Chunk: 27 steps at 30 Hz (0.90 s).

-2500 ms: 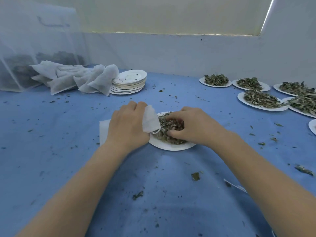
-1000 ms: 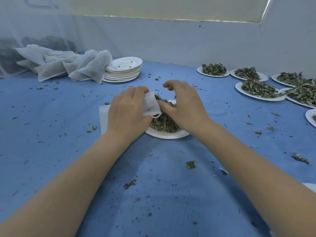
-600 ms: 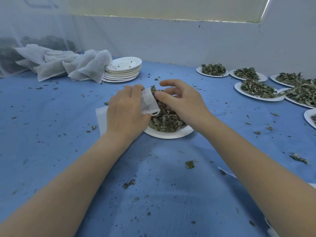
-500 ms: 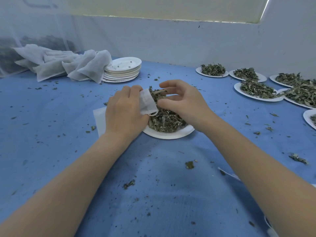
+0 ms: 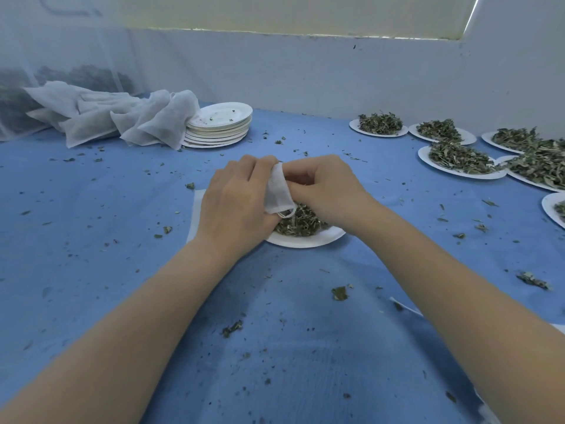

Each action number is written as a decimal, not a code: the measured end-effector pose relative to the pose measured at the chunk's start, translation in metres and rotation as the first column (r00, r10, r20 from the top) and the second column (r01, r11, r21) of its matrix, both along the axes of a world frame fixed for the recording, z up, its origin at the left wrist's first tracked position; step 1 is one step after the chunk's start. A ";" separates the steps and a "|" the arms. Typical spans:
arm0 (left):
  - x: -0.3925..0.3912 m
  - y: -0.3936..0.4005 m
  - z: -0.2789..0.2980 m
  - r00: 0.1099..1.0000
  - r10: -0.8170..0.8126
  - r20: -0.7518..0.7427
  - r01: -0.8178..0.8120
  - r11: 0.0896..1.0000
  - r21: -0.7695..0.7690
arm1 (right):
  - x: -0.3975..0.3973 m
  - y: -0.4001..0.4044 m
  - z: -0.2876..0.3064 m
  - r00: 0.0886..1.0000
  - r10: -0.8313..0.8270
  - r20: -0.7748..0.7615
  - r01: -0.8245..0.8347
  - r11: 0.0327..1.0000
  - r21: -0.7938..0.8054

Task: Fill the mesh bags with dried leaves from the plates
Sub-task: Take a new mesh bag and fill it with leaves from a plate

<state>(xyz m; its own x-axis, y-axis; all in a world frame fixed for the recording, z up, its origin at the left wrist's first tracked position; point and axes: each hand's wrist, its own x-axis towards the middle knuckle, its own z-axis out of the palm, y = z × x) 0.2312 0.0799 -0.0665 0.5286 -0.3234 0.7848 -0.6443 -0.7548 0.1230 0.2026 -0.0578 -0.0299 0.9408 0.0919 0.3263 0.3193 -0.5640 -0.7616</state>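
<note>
Head view: two bare forearms and hands.
Left hand [image 5: 235,206], right hand [image 5: 330,188]: no sleeves, gloves, rings or watch visible.

Blue cloth [image 5: 91,270] covers table; white wall [image 5: 305,71] behind; netting [image 5: 46,71] far left.
</note>
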 end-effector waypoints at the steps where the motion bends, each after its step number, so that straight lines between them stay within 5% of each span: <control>1: 0.000 0.000 0.000 1.000 0.004 -0.005 -0.004 1.000 -0.003 | -0.001 -0.001 0.003 0.999 0.036 -0.037 -0.035 0.999 0.018; 5: 0.003 0.003 0.000 0.997 0.044 -0.060 -0.045 0.999 -0.011 | -0.004 -0.013 0.009 0.972 0.194 -0.130 -0.178 0.976 0.125; 15: 0.002 0.000 -0.001 0.998 -0.004 0.069 0.001 0.999 0.050 | 0.002 0.008 -0.002 0.989 -0.112 0.093 0.098 0.984 0.148; 23: 0.003 0.008 0.004 0.982 0.021 -0.189 -0.044 0.992 -0.119 | -0.001 -0.005 0.008 0.996 0.090 -0.020 -0.081 0.952 0.295; 25: 0.006 0.011 0.004 0.980 0.062 -0.189 -0.079 0.993 -0.082 | -0.002 -0.009 0.010 0.999 0.047 0.010 -0.048 0.951 0.305; 27: 0.010 0.016 0.005 0.977 0.109 -0.183 -0.126 0.988 -0.083 | -0.003 -0.017 0.014 0.996 -0.085 0.041 0.078 0.986 0.146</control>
